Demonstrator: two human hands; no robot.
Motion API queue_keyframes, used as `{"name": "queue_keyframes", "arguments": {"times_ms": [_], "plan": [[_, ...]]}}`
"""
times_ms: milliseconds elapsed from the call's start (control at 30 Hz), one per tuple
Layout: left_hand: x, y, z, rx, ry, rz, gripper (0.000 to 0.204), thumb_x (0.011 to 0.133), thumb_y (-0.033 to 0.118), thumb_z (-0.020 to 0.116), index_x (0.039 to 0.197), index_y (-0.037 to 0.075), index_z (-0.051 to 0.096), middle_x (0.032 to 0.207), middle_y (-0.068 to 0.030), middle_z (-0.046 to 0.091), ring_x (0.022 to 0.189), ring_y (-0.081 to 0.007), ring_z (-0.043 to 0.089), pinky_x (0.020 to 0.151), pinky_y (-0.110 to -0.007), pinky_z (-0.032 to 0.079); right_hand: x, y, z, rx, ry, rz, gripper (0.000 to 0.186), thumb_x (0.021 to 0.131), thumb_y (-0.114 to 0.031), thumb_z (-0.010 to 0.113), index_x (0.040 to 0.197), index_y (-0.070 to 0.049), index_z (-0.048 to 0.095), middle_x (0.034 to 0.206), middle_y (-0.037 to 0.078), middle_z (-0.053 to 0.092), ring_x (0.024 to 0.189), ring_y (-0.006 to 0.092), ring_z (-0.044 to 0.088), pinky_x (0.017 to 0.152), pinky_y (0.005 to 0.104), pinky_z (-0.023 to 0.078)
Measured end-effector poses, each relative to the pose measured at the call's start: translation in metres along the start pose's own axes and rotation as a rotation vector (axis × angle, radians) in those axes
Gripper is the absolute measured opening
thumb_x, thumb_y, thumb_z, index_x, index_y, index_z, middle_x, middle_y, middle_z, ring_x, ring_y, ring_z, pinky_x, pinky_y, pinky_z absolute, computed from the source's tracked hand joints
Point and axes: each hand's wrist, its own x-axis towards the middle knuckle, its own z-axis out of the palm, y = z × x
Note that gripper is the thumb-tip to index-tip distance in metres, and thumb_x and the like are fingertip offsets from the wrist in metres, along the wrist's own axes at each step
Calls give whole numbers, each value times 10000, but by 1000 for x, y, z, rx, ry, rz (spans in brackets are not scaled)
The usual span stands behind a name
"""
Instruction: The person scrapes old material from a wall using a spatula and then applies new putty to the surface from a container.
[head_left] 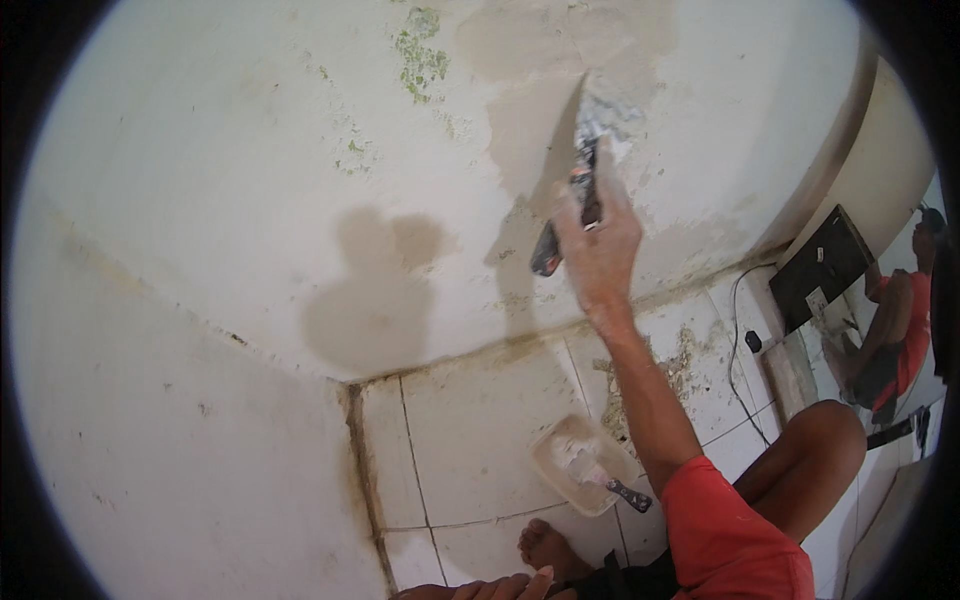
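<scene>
My right hand [603,250] grips the dark handle of a putty knife [590,150] and holds its blade against the wall. White filler [612,112] coats the blade and the wall beside it, over a beige patch [515,125]. Below, on the tiled floor, stands a pale plastic tub [548,462] smeared with white filler. A second putty knife [625,493] with a dark handle rests across its rim. Part of my left hand [485,590] shows at the lower edge; the frame cuts it off, so its grip cannot be made out.
Flaking green paint [420,55] marks the wall. Crumbled debris [685,370] lies along the wall's foot. A black cable [735,330] runs over the tiles near a dark panel [820,265]. My bare foot [550,548] is near the tub. At right a red-clad figure [912,335] appears, perhaps a reflection.
</scene>
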Motion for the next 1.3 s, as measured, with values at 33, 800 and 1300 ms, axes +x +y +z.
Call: {"name": "queue_keyframes", "arguments": {"times_ms": [33, 800, 1300], "plan": [[-1, 0, -2, -1, -4, -5, 503, 928, 209, 571, 1377, 10, 462, 1426, -206, 454, 1212, -352, 501, 976, -489, 402, -9, 3, 7, -101, -39, -42, 687, 907, -148, 647, 1513, -11, 352, 946, 80, 600, 745, 134, 560, 680, 279, 511], [1, 1, -11, 131, -20, 57, 626, 931, 210, 585, 1459, -33, 351, 1317, -219, 509, 1199, -348, 520, 998, -484, 400, 5, 23, -34, -90, -47, -16, 632, 936, -105, 575, 1520, -23, 346, 960, 65, 585, 755, 119, 543, 630, 292, 504], [3, 13, -13, 201, -59, -15, 647, 926, 353, 588, 1394, -64, 426, 1309, -241, 527, 1205, -362, 525, 1001, -493, 406, -83, 91, -54, -576, -338, -235, 668, 881, -96, 659, 1502, -88, 412, 939, 76, 595, 731, 171, 594, 603, 327, 513]]}}
